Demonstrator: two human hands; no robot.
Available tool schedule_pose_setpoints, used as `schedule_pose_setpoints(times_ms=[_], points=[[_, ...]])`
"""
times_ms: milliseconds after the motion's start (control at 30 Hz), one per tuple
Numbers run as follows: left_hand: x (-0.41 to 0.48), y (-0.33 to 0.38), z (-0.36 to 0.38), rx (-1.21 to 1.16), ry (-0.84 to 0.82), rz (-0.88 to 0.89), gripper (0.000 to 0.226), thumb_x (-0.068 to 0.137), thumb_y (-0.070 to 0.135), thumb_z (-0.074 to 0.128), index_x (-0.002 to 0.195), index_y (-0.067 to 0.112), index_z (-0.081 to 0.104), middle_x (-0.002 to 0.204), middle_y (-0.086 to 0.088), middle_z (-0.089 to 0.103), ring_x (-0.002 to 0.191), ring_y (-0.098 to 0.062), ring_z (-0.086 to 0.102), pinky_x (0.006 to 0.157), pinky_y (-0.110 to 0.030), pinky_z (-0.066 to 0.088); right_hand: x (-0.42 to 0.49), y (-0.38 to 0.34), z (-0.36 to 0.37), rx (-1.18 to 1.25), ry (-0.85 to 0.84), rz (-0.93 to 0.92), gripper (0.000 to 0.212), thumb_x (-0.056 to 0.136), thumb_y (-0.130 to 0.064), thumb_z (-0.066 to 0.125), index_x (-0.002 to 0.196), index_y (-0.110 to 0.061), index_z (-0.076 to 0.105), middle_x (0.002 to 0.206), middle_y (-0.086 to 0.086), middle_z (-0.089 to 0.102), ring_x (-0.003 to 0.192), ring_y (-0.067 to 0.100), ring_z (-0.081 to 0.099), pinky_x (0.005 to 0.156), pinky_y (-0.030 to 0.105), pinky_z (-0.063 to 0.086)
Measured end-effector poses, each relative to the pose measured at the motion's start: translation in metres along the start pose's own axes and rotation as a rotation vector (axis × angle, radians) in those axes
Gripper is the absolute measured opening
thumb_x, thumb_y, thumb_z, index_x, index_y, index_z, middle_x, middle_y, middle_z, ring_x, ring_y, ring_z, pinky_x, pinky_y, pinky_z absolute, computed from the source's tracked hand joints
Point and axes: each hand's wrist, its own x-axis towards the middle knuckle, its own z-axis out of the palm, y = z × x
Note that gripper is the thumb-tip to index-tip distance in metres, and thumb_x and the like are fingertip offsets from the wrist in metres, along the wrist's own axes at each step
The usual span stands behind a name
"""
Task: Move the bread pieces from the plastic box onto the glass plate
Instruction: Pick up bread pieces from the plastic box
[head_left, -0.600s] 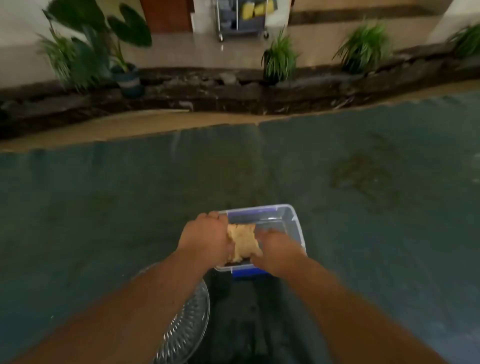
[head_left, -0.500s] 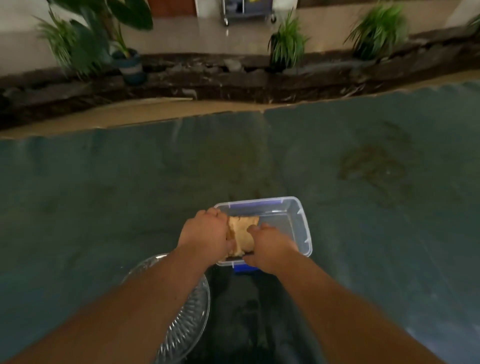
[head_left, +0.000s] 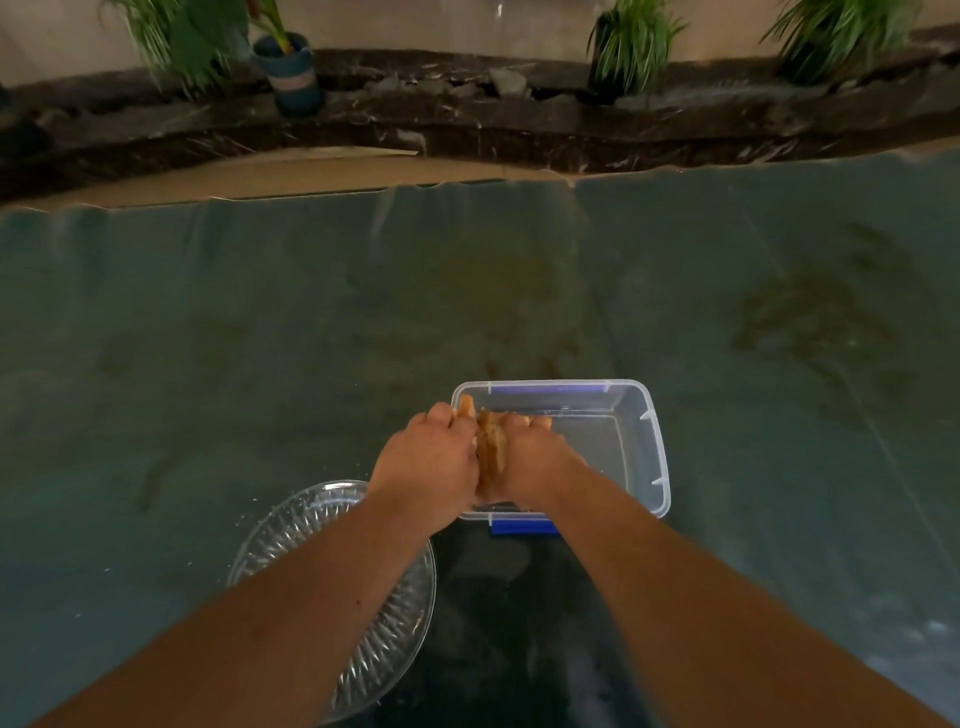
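Note:
A clear plastic box (head_left: 644, 447) with blue clips sits on the dark green table cover. Tan bread pieces (head_left: 491, 447) are pressed together upright over the box's left part. My left hand (head_left: 428, 462) grips them from the left and my right hand (head_left: 527, 457) from the right, fingers closed around the stack. The right half of the box shows bare bottom. A ribbed glass plate (head_left: 384, 644) lies near left of the box, partly hidden under my left forearm, with nothing visible on it.
The green cover (head_left: 260, 338) spreads wide to the left, right and far side. A dark stone ledge (head_left: 467, 124) with potted plants (head_left: 291, 73) runs along the far edge. A dark patch lies between my forearms.
Both hands have closed in on the bread and squeezed the pieces together into an upright stack. The camera has tilted down a little.

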Motion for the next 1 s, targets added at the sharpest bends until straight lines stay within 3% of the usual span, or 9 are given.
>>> schedule_pose_setpoints(times_ms=[100,333,500,567,667,767,867,933,1000], points=[[0.0,-0.001,0.002,-0.015,0.009,0.004,0.035,0.102,0.032,0.045,0.133,0.02,0.058,0.118,-0.005,0.057,0.102,-0.021,0.057,0.086,-0.044,0.057,0.0,0.001,0.004,-0.005,0.003,0.022,0.101,0.081,-0.075,0.072,0.161,-0.029,0.032,0.158,0.011,0.05,0.146,0.042,0.044,0.117,0.066,0.039],[0.002,-0.002,0.002,0.026,0.0,0.01,0.033,0.103,0.036,0.042,0.126,0.02,0.06,0.113,-0.005,0.057,0.098,-0.02,0.055,0.083,-0.043,0.057,-0.006,-0.005,0.011,0.077,0.11,0.105,0.088,0.086,-0.056,0.077,0.158,-0.025,0.036,0.152,0.013,0.055,0.133,0.039,0.058,0.105,0.056,0.052],[0.005,0.001,0.004,0.046,0.021,0.004,0.036,0.101,0.046,0.047,0.119,0.019,0.064,0.111,-0.004,0.057,0.095,-0.019,0.054,0.077,-0.037,0.054,-0.019,-0.002,0.005,0.143,0.183,0.127,0.038,0.102,-0.036,0.065,0.137,-0.023,0.058,0.128,0.01,0.071,0.109,0.031,0.07,0.099,0.05,0.058],[0.006,0.003,0.006,0.034,0.032,-0.016,0.04,0.1,0.052,0.048,0.117,0.02,0.065,0.111,-0.005,0.057,0.097,-0.02,0.055,0.077,-0.038,0.053,-0.026,0.0,0.0,0.135,0.19,0.156,0.03,0.105,-0.027,0.064,0.134,-0.02,0.062,0.128,0.009,0.071,0.11,0.029,0.07,0.103,0.048,0.056],[0.009,0.006,0.006,0.004,0.042,-0.061,0.051,0.098,0.063,0.041,0.108,0.022,0.071,0.106,-0.006,0.06,0.098,-0.023,0.057,0.08,-0.041,0.054,-0.041,0.002,-0.007,0.434,0.32,0.245,0.02,0.104,-0.023,0.064,0.123,-0.021,0.066,0.114,0.005,0.074,0.099,0.022,0.071,0.097,0.044,0.059],[0.01,0.011,0.0,-0.19,0.054,-0.151,0.064,0.092,0.074,0.031,0.088,0.027,0.074,0.09,-0.002,0.058,0.08,-0.016,0.057,0.068,-0.037,0.05,-0.063,-0.006,-0.014,0.777,0.469,0.249,0.02,0.102,-0.024,0.064,0.122,-0.027,0.065,0.1,-0.006,0.072,0.086,0.009,0.068,0.082,0.035,0.057],[0.011,0.015,-0.013,-0.499,0.081,-0.244,0.056,0.09,0.075,0.043,0.067,0.03,0.065,0.075,0.002,0.062,0.065,-0.009,0.058,0.054,-0.031,0.039,-0.08,-0.022,-0.021,0.946,0.51,0.186,0.026,0.1,-0.022,0.067,0.125,-0.029,0.067,0.102,-0.011,0.074,0.088,0.007,0.07,0.082,0.033,0.061],[0.01,0.016,-0.026,-0.697,0.068,-0.322,0.044,0.088,0.068,0.059,0.07,0.029,0.068,0.071,0.007,0.07,0.065,-0.008,0.064,0.054,-0.031,0.044,-0.087,-0.032,-0.028,1.029,0.524,0.173,0.033,0.098,-0.021,0.07,0.13,-0.031,0.067,0.106,-0.01,0.076,0.092,0.008,0.073,0.087,0.037,0.064],[0.006,0.011,-0.04,-0.929,0.063,-0.401,0.033,0.087,0.055,0.072,0.08,0.023,0.073,0.076,0.001,0.076,0.069,-0.015,0.072,0.06,-0.037,0.059,-0.091,-0.043,-0.036,1.08,0.528,0.158,0.04,0.096,-0.021,0.072,0.133,-0.033,0.065,0.109,-0.01,0.076,0.095,0.007,0.074,0.087,0.038,0.065]])
